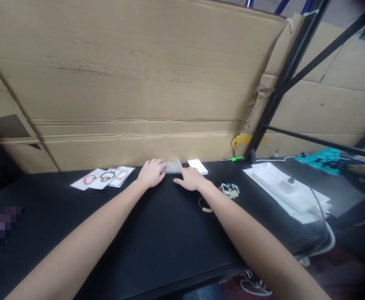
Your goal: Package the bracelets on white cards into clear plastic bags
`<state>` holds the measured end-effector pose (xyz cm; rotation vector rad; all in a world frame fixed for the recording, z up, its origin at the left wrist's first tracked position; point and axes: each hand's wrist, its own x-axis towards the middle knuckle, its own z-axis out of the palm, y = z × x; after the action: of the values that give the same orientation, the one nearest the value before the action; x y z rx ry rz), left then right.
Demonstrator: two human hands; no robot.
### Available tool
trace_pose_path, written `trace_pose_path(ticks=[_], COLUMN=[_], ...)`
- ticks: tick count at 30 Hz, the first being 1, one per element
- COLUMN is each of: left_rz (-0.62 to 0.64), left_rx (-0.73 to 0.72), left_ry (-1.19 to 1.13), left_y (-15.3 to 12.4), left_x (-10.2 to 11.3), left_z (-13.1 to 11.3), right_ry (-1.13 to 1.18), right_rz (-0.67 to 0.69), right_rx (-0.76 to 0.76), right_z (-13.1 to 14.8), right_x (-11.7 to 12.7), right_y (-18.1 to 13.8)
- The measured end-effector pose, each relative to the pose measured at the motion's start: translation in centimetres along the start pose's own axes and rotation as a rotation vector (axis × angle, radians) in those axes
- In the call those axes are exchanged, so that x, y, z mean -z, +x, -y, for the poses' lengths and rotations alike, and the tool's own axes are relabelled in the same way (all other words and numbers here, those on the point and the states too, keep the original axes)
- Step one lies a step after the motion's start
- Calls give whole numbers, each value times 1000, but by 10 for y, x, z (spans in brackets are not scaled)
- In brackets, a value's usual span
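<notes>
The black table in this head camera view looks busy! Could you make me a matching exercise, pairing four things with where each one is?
Things:
1. Left hand
2. Right hand
3. White block
4. Tangle of coloured loops

Places:
A. Lying on the black table, to the right of the right hand
B. Touching the left end of the clear plastic bag
C. At the table's back edge, just right of the bag
D. Resting flat on the table, fingers just in front of the bag

Pairs: 1-B, 2-D, 3-C, 4-A
</notes>
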<state>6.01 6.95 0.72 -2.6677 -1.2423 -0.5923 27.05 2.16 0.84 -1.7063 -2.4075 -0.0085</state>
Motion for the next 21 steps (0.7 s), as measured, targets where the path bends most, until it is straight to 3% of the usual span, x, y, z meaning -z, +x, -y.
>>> trace_pose_path(ticks=[11, 14, 18, 21], left_rz=[89, 40, -102, -55], left_rx=[-103, -88, 178, 455], left_ry=[-71, -64, 63, 187], left_y=[8, 5, -11, -31], left_x=[-13, -9, 6, 18], left_z=[0, -4, 0, 11], right_ry=[272, 258, 142, 54], right_rz=[-44, -68, -211, -295], right_rx=[-62, -54, -88, -69], right_z=[-6, -8, -7, -4], right_x=[-3, -3, 3, 11], right_y=[0, 0, -5, -14])
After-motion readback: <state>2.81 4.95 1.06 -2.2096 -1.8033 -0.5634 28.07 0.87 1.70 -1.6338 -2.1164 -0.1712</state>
